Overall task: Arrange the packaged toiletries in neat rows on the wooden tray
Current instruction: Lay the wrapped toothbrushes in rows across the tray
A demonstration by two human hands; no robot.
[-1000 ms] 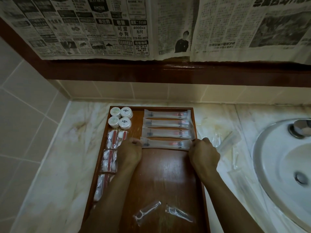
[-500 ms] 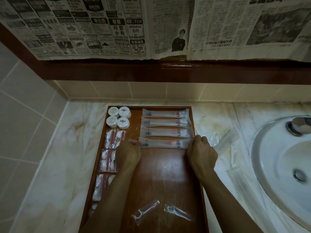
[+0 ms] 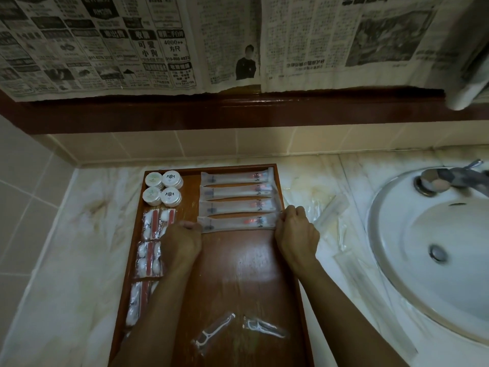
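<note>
A wooden tray (image 3: 238, 274) lies on the marble counter. Several long packaged toothbrushes lie in a column at its far right; the nearest one (image 3: 238, 221) is pinched at its left end by my left hand (image 3: 182, 242) and at its right end by my right hand (image 3: 296, 234). Several round white containers (image 3: 162, 188) sit in the far left corner. Below them run packets of cotton swabs (image 3: 152, 242) along the left edge, partly hidden by my left arm. Two wrapped floss picks (image 3: 238, 329) lie loose near the front.
A white sink (image 3: 436, 250) with a metal tap (image 3: 449, 178) is at the right. Clear plastic wrappers (image 3: 330, 215) lie on the counter between tray and sink. Newspaper (image 3: 238, 41) covers the wall above a dark wooden ledge.
Both hands still hold the nearest toothbrush packet by its ends; it has shifted slightly toward the row above. The view tilted up a little.
</note>
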